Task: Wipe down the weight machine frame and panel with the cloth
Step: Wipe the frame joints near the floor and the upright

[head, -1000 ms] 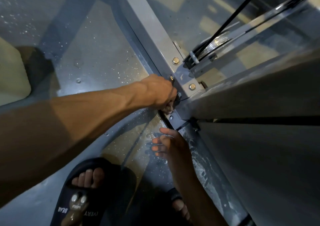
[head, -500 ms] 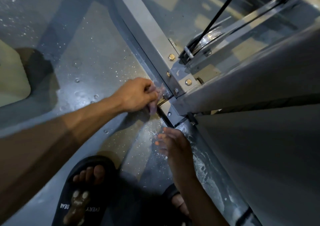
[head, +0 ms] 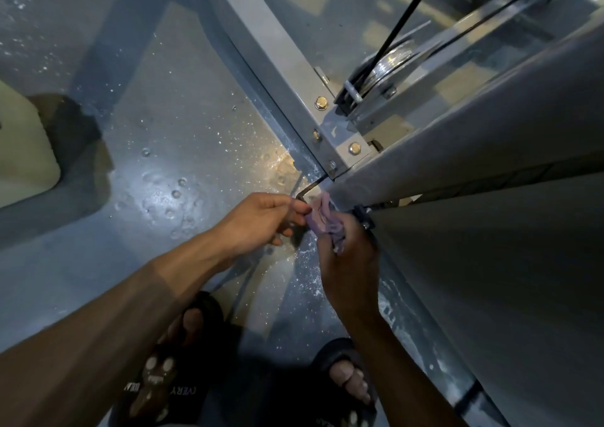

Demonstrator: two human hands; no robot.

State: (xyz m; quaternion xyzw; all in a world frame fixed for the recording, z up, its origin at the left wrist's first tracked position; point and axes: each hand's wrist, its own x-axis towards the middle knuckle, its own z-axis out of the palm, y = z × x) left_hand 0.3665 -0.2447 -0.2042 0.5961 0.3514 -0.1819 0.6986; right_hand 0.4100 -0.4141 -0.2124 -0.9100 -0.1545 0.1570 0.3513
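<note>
The left hand (head: 261,222) has drawn back from the grey bolted steel frame (head: 277,63); both grips now pinch the small crumpled lilac cloth (head: 323,222), right hand (head: 348,263) bunching it near the panel corner; soft, light, easily refolded.

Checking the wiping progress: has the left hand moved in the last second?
Yes. The left hand has drawn back from the bolted frame joint, toward the person, meeting the cloth.

Wet grey-blue floor (head: 170,139) with glinting droplets, dim light, pale cream slab (head: 23,152) at left
</note>
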